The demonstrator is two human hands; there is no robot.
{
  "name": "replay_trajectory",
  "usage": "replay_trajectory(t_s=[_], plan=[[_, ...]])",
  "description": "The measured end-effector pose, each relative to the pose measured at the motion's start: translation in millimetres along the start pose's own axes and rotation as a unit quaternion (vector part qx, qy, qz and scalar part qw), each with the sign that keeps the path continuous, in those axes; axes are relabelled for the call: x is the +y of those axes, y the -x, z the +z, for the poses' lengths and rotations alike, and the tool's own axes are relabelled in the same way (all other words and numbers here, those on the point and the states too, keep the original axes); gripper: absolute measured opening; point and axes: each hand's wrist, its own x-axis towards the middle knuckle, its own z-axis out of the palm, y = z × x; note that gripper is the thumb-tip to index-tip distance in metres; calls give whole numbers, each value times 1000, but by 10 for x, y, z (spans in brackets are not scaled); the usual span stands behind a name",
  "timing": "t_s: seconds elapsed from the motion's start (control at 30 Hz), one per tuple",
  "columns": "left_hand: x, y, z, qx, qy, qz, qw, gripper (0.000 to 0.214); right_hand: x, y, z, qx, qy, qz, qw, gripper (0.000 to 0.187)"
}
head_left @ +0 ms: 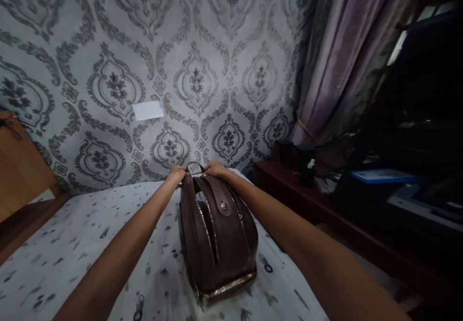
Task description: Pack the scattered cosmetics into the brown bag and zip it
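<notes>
A brown leather-look backpack (231,244) rests on the bed, its top end pointing toward the wall. One gold-toothed zipper (208,220) gapes, showing a dark inside with something pale near the top. A snap tab (222,200) lies beside that opening. At the far end, my left hand (176,175) is closed on the left top edge of the backpack. Opposite it, my right hand (216,168) grips the right top edge. Between both hands stands the thin carrying loop (195,165). Most fingertips are hidden behind the bag.
The bed (144,244) has a white patterned sheet. Behind it rises a wall (195,85) with damask wallpaper and a white switch plate (148,111). A wooden panel (25,162) stands left. To the right are a red-brown ledge (285,179), a small bottle (308,171) and purple curtains (336,56).
</notes>
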Motion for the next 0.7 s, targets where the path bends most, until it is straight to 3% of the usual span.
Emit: replay_trajectory(t_s=[0.2, 0.33, 0.53, 0.7], plan=[[96, 31, 24, 10, -10, 5, 1000, 22, 9, -5, 8, 5, -3, -1, 1000, 25], [90, 60, 44, 25, -3, 46, 999, 14, 25, -11, 18, 11, -17, -3, 1000, 25], [76, 130, 58, 65, 3, 132, 989, 27, 73, -51, 36, 21, -45, -6, 999, 26], [83, 252, 61, 56, 7, 171, 984, 21, 109, -90, 47, 22, -65, -11, 998, 27]])
